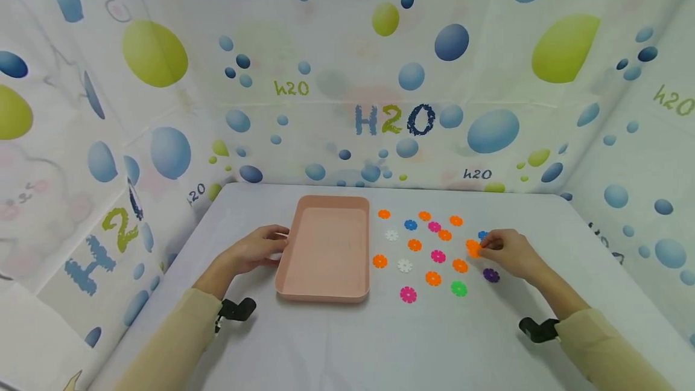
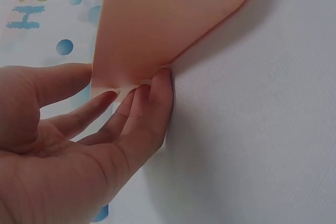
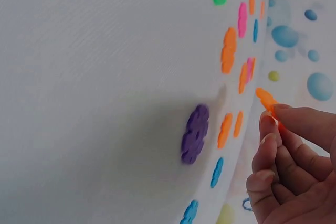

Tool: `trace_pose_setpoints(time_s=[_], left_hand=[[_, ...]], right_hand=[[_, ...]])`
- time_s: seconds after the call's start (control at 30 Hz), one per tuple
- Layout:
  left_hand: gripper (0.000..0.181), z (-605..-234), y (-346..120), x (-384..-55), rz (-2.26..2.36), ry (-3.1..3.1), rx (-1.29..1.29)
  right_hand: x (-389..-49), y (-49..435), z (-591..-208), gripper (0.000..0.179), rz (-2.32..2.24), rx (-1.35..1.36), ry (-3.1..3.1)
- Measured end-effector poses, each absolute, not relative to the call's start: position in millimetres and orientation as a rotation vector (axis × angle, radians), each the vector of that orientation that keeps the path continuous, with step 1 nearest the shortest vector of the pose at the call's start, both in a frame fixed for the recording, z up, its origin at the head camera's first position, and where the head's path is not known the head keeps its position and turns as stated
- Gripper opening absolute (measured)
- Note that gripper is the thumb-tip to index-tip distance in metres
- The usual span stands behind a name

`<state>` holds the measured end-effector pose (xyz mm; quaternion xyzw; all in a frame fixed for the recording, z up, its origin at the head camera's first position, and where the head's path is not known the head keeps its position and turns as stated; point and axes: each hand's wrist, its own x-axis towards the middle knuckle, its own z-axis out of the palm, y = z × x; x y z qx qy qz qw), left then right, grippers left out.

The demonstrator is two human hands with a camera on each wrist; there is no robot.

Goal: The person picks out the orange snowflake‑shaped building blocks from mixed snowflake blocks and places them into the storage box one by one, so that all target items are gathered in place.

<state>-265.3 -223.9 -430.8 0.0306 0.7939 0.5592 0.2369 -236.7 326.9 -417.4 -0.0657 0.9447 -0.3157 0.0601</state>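
Observation:
My left hand (image 1: 260, 248) holds the left side of a shallow pink tray (image 1: 323, 299). In the left wrist view, its thumb meets the rim and the other fingertips lie against the outer wall. My right hand (image 1: 513, 252) pinches an orange notched plastic disc (image 3: 265, 98) between thumb and fingers, raised above the table. Closest to this hand are a blue disc (image 1: 482, 235), partly hidden beside the fingers, and a purple disc (image 1: 491, 275) lying just below it.
Several more discs lie scattered right of the tray, among them a green disc (image 1: 458, 288), a pink disc (image 1: 408, 294) and a white disc (image 1: 404, 265). A white cloth covers the table (image 1: 326, 349). Patterned fabric (image 1: 331, 77) hangs behind and at both sides.

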Motion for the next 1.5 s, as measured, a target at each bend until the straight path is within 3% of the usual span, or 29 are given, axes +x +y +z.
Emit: trace_pose_setpoints(time_s=[0.63,1.0,1.5], left_hand=[[0.052,-429,-224,-266,1.545,2.14,0.069],[0.053,-427,-224,-266,1.543,2.128,0.047],[0.052,-428,-236,-264,1.511,2.132,0.11]], right_hand=[[-238,270,-398,0.018,-1.17,-0.42,2.838],[-242,237,-406,0.016,-1.265,-0.483,2.765],[-219,181,-420,0.009,-1.34,-0.486,2.703]])
